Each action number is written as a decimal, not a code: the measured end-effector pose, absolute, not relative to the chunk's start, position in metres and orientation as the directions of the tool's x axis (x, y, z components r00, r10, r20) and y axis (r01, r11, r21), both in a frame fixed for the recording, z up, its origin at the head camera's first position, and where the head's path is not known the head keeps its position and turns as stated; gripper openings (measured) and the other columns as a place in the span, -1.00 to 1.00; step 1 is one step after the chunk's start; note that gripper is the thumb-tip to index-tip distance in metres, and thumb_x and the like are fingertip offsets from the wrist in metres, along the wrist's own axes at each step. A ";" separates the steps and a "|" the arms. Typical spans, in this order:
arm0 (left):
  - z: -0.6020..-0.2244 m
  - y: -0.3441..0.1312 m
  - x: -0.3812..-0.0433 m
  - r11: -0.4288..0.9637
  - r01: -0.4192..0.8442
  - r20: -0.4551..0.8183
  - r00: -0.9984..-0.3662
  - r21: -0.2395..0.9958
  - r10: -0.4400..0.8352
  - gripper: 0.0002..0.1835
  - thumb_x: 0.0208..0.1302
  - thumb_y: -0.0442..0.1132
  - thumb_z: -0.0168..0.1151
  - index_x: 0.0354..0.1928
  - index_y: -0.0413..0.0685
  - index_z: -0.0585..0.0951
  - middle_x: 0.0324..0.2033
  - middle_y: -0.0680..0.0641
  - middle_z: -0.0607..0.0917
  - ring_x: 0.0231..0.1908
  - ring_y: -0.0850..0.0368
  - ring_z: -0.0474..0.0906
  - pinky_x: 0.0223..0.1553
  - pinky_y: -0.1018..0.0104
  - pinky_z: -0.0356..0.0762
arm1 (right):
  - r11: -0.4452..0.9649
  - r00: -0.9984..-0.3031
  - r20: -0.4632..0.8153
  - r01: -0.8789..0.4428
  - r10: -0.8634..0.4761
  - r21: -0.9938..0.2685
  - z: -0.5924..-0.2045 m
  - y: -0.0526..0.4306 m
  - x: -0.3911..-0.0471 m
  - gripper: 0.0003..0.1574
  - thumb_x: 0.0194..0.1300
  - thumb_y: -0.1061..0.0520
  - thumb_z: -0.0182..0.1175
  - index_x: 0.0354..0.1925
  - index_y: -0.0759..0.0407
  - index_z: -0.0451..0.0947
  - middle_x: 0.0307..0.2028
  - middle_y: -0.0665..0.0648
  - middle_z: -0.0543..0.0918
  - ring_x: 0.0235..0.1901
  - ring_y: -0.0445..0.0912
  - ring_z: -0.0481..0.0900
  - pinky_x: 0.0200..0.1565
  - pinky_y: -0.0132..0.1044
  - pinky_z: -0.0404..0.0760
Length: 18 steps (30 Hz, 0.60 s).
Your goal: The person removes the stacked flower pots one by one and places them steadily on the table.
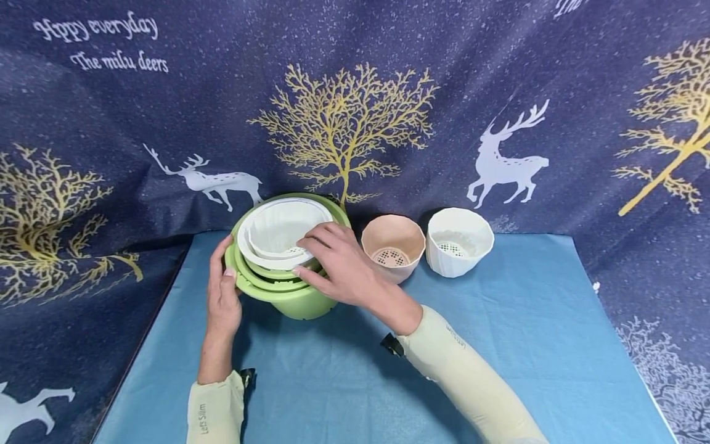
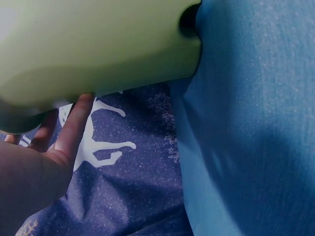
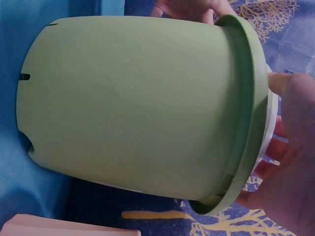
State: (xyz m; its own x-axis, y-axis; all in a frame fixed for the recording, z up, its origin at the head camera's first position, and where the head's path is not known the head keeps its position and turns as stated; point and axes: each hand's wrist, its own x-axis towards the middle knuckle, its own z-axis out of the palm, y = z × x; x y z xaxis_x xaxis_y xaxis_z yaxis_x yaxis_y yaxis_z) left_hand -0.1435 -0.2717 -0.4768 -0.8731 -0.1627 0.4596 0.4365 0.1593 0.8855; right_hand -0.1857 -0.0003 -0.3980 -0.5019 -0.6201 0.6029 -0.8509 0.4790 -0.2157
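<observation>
A large green flower pot (image 1: 304,305) stands at the left of the table's back edge, with another green rim inside it. On top, nested in the green, sit white pots (image 1: 274,225), the inner one with a perforated bottom. My left hand (image 1: 223,302) holds the green pot's rim from the left, thumb over the edge; in the left wrist view its fingers (image 2: 76,125) touch the green wall. My right hand (image 1: 346,265) grips the white pot's near right rim, fingers inside and thumb outside. In the right wrist view, the green pot (image 3: 133,108) hides part of the white rim.
A pink pot (image 1: 394,231) with a perforated bottom stands right of the green one. Beside it is a separate white pot (image 1: 460,231). A blue cloth (image 1: 499,333) covers the table, and a dark printed curtain (image 1: 388,37) hangs behind.
</observation>
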 end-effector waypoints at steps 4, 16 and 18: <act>-0.477 -0.271 -0.144 0.158 0.442 0.464 -0.871 0.883 -0.162 -0.39 0.61 -0.30 -0.27 0.64 -0.09 0.25 0.54 -0.18 0.31 0.20 0.15 0.50 -0.07 0.54 0.59 | 0.499 -0.506 0.575 -0.846 -0.643 -0.186 -0.396 -0.002 -0.185 -0.51 0.50 -0.20 0.26 0.12 0.12 0.67 0.06 0.05 0.67 0.16 0.02 0.52 0.30 0.06 0.37; -0.477 -0.272 -0.145 0.176 0.451 0.477 -0.865 0.875 -0.154 -0.39 0.61 -0.30 -0.27 0.64 -0.09 0.26 0.52 -0.18 0.32 0.18 0.14 0.51 -0.08 0.54 0.59 | 0.540 -0.522 0.456 -0.835 -0.720 -0.103 -0.382 -0.002 -0.186 -0.57 0.61 -0.23 0.10 0.02 0.05 0.65 -0.03 -0.01 0.71 0.08 0.01 0.53 0.37 0.17 0.34; -0.477 -0.273 -0.145 0.185 0.448 0.476 -0.866 0.875 -0.155 -0.39 0.61 -0.30 -0.28 0.64 -0.07 0.26 0.52 -0.17 0.33 0.17 0.14 0.52 -0.09 0.55 0.59 | 0.550 -0.537 0.417 -0.829 -0.733 -0.101 -0.379 -0.002 -0.187 -0.56 0.63 -0.23 0.04 0.00 0.03 0.65 -0.05 -0.02 0.70 0.07 -0.01 0.53 0.37 0.18 0.33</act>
